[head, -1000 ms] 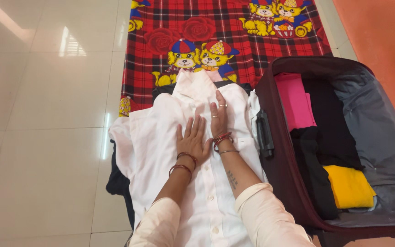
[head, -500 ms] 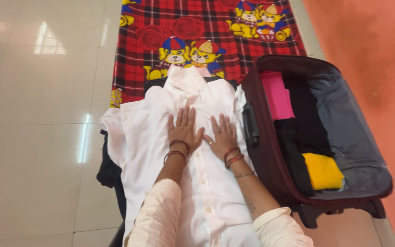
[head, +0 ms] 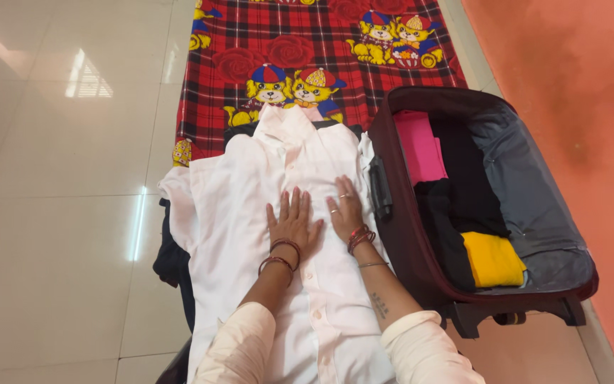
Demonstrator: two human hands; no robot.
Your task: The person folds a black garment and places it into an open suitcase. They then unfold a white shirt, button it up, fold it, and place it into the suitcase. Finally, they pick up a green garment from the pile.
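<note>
A white button-up shirt point(head: 250, 192) lies spread flat, front up, over dark clothes on the floor. My left hand point(head: 293, 222) rests palm down on the shirt's middle, fingers apart. Just to its right, my right hand point(head: 345, 208) also presses flat on the shirt, close to the shirt's right edge. Both wrists carry red bangles. Neither hand holds anything.
An open maroon suitcase point(head: 399, 235) stands right of the shirt, with pink point(head: 419, 146), black point(head: 463, 178) and yellow point(head: 490, 257) folded clothes inside. A red plaid blanket with bear prints point(head: 307, 43) lies beyond the shirt. Glossy white floor tiles point(head: 58, 213) stretch left; an orange wall point(head: 577, 85) stands at right.
My right hand has slid down the shirt from near the collar to sit beside my left hand. The view has shifted slightly left.
</note>
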